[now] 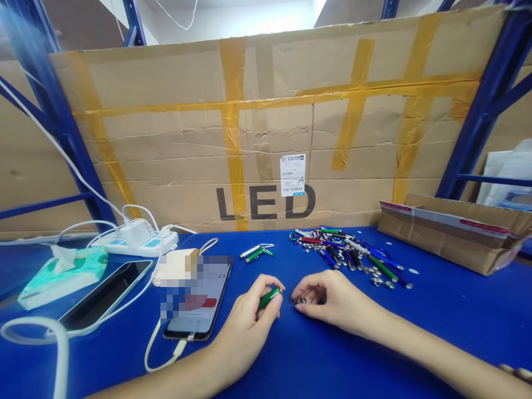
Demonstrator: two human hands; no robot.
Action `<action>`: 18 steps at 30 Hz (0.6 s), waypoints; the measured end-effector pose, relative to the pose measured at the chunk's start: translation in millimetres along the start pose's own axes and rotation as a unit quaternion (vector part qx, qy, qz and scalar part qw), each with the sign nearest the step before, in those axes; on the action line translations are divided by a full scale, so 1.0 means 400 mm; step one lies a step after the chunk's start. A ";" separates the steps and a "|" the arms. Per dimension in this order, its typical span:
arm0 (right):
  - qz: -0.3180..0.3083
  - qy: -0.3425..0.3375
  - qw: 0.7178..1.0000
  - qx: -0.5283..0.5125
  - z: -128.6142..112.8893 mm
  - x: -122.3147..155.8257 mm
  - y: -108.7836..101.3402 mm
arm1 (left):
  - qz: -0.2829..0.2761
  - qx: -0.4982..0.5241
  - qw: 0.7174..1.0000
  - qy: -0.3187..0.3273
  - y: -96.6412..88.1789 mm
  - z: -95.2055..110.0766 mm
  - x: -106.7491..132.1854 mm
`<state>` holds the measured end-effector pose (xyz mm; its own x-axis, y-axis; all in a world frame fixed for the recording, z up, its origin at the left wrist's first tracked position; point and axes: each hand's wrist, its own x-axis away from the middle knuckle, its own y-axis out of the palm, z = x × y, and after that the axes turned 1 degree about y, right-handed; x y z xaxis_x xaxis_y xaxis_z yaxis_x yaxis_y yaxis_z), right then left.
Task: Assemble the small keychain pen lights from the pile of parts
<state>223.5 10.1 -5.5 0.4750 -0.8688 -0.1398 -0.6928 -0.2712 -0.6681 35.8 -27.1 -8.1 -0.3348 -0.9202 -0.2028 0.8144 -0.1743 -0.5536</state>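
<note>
My left hand (254, 317) is closed around a short green metal tube (268, 298), whose silver end points toward my right hand. Thumb and fingertips of my right hand (322, 299) pinch a small silvery metal part (300, 300); its exact kind is too small to make out. A narrow gap separates the two hands, and the tube and the part are not touching. Beyond them, a silver tube (249, 251) and a green tube (254, 255) with clips lie side by side. A mixed pile of coloured metal tubes (328, 257) and small silver parts lies behind my right hand.
A lit phone (203, 305) on a cable and a cream-coloured block (177, 266) are left of my left hand. Farther left are another phone (110, 291), a tissue pack (66, 271) and a power strip (137, 241). An open cardboard box (440, 235) stands right; a cardboard wall (187, 160) closes the back.
</note>
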 end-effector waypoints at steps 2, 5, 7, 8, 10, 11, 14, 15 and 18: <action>0.008 0.006 0.999 -0.037 0.006 -0.003 -0.002 | -0.005 0.004 1.000 0.000 -0.001 0.002 -0.001; 0.025 0.028 0.993 -0.108 0.011 -0.009 -0.005 | -0.012 0.006 1.000 -0.003 -0.002 0.005 -0.003; 0.039 0.044 0.985 -0.162 0.010 -0.012 -0.006 | -0.018 0.003 1.000 -0.001 -0.002 0.005 -0.004; 0.047 0.051 0.980 -0.189 0.008 -0.014 -0.006 | -0.020 -0.002 1.000 0.002 -0.002 0.004 -0.004; 0.068 0.057 0.969 -0.232 0.003 -0.017 -0.007 | -0.029 -0.011 1.000 0.003 -0.003 0.004 -0.004; 0.082 0.050 0.965 -0.244 0.001 -0.018 -0.007 | -0.033 -0.015 0.999 0.003 -0.004 0.004 -0.004; 0.134 0.014 0.962 -0.239 -0.003 -0.020 -0.010 | -0.038 -0.019 0.999 0.002 -0.005 0.006 -0.003; 0.146 0.015 0.960 -0.237 -0.003 -0.020 -0.011 | -0.039 -0.018 0.999 0.002 -0.005 0.006 -0.003; 0.134 0.068 0.953 -0.265 -0.004 -0.016 -0.009 | -0.042 -0.017 0.999 0.002 -0.004 0.005 -0.004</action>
<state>222.0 16.1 -0.8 0.1930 -0.9720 -0.1343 -0.9730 -0.1719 -0.1540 36.0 -26.1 -5.2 -0.4033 -0.9015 -0.1568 0.7662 -0.2391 -0.5965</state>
